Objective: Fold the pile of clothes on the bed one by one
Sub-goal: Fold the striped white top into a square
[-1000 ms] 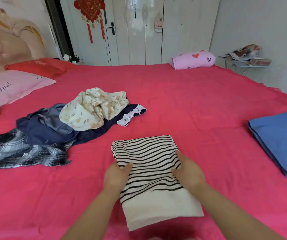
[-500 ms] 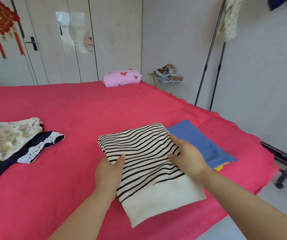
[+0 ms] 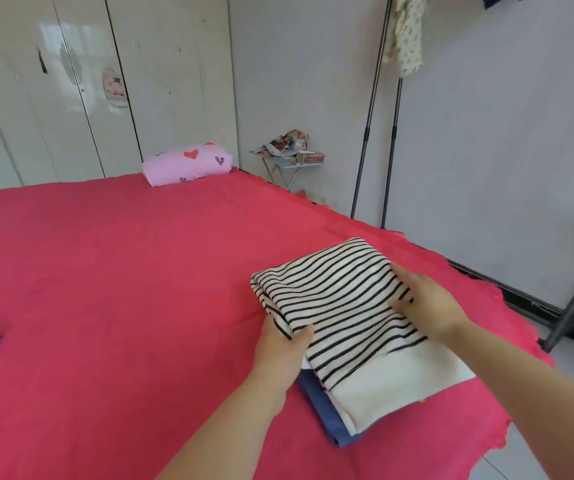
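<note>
The folded striped garment point(image 3: 344, 299) lies over a folded blue garment point(image 3: 327, 417) near the right edge of the red bed point(image 3: 122, 271). The left hand point(image 3: 278, 351) has its grip pinched on the garment's left edge, thumb on top; the right hand point(image 3: 430, 303) clasps its right edge. A pink pillow point(image 3: 188, 164) sits at the bed's far side.

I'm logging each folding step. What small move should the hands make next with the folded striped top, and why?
Probably set it down and let go. The folded black-and-white striped top lies over the folded blue garment near the edge of the red bed, while the left hand and right hand grip its sides.
</note>
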`<state>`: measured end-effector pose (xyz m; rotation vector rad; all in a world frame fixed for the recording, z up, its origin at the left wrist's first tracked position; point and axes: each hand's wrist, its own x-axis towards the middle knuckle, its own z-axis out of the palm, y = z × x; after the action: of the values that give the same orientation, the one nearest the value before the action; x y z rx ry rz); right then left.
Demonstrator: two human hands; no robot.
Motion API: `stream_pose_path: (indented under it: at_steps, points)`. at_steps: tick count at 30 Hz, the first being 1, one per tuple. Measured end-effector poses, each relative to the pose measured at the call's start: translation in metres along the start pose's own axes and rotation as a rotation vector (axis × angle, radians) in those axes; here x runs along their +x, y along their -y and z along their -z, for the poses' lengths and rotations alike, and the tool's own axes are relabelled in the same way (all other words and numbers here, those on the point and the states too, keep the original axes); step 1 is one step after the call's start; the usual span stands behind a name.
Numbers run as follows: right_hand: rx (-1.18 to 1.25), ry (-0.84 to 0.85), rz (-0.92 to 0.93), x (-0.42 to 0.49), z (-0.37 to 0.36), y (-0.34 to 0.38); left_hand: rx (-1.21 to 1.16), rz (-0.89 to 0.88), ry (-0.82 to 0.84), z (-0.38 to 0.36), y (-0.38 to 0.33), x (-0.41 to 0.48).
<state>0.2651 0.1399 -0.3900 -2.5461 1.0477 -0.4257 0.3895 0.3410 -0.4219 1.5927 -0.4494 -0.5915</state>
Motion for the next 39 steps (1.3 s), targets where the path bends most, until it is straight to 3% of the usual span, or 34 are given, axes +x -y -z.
stream_pose_path:
  at_steps: [3, 5, 9, 14, 16, 18, 21, 23, 28, 33, 37, 39]
  points:
    - [-0.054, 0.176, -0.104, -0.002, -0.04, -0.032, 0.042, 0.082, 0.1, -0.004, 0.034, 0.003]
    - [-0.032, 0.14, -0.095, -0.001, -0.049, -0.041, 0.119, 0.035, 0.087, -0.005, 0.044, 0.006]
    - [-0.07, 0.057, -0.035, 0.009, -0.042, -0.037, 0.521, -0.256, -0.134, -0.013, 0.03, 0.017]
    - [-0.155, -0.009, 0.085, 0.023, -0.041, -0.005, 0.988, -0.586, -0.04, -0.045, 0.003, 0.047]
    - [-0.185, -0.018, 0.114, 0.035, -0.047, 0.007, 1.157, -0.523, 0.003, -0.051, 0.003, 0.069]
    - [-0.204, 0.012, 0.104, 0.051, -0.057, 0.013, 1.267, -0.324, 0.05, -0.049, 0.015, 0.09]
    - [-0.236, 0.093, 0.111, 0.073, -0.081, 0.013, 1.241, -0.007, 0.119, -0.033, 0.047, 0.107]
    - [-0.255, 0.121, 0.117, 0.086, -0.102, 0.009, 1.196, 0.068, 0.126, -0.026, 0.064, 0.116]
    - [-0.23, 0.181, 0.053, 0.109, -0.13, -0.002, 1.221, 0.068, 0.126, -0.028, 0.071, 0.134]
    - [-0.229, 0.297, 0.047, 0.093, -0.109, 0.008, 1.256, 0.09, 0.154, -0.025, 0.056, 0.117]
    - [-0.281, 0.389, 0.023, 0.055, -0.068, 0.002, 1.259, -0.12, 0.089, -0.034, 0.044, 0.083]
    - [-0.315, 0.363, 0.001, 0.025, -0.063, -0.006, 1.214, -0.198, 0.132, -0.044, 0.052, 0.06]
